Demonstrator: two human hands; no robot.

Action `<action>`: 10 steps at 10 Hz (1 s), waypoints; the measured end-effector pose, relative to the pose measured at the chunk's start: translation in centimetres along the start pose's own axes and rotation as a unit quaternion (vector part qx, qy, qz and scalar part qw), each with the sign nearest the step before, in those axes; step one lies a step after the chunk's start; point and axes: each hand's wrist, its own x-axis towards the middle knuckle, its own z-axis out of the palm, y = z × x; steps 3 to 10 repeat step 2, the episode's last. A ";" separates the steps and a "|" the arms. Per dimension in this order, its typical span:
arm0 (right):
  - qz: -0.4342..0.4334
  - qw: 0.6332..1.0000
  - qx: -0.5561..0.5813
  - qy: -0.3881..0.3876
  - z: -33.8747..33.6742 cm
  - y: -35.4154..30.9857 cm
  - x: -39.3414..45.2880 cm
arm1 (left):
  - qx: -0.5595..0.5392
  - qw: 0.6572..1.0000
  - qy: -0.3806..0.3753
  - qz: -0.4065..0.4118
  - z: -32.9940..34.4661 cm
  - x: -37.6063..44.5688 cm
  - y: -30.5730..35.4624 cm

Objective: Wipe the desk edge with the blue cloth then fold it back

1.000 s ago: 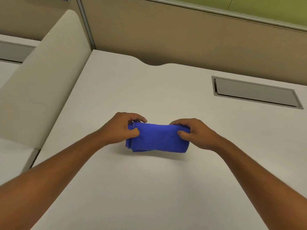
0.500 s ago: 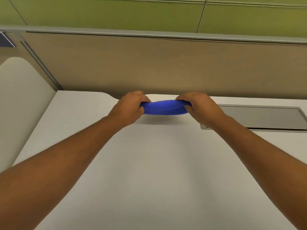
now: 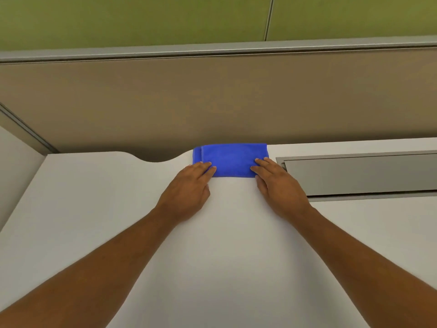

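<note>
Blue cloth (image 3: pixel 233 159), folded into a flat rectangle, now lies on the far edge of the white worktop (image 3: pixel 212 233), hard against the tan partition (image 3: pixel 212 102) and between the curved cut-out (image 3: pixel 155 158) in the worktop's rear edge and the grey cable-tray lid (image 3: pixel 359 174). A second ago it was held near the middle of the worktop, pinched at both ends; half a second ago it was in the air, stretched between the hands. It has since been carried forward and set down. Left hand (image 3: pixel 189 185) lies flat, fingers extended, only the fingertips (image 3: pixel 208 167) pressing the cloth's near left corner; right hand (image 3: pixel 275 183) likewise flat, tips on the near right corner. Neither hand grips the cloth; both pin it. Judgement: cloth is positioned for the wipe along the rear edge, stroke not yet under way. Folding back remains to be done. An underlayer shows at the left end, so a sideways push may shear the layers.
</note>
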 end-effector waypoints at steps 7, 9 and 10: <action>0.009 0.996 -0.011 0.088 -0.9 -3.1 0.2 | 0.068 0.998 0.011 -0.002 -1.9 -0.7 1.3; 0.009 0.996 -0.011 0.088 -0.9 -3.1 0.2 | 0.068 0.998 0.011 -0.002 -1.9 -0.7 1.3; 0.009 0.996 -0.011 0.088 -0.9 -3.1 0.2 | 0.068 0.998 0.011 -0.002 -1.9 -0.7 1.3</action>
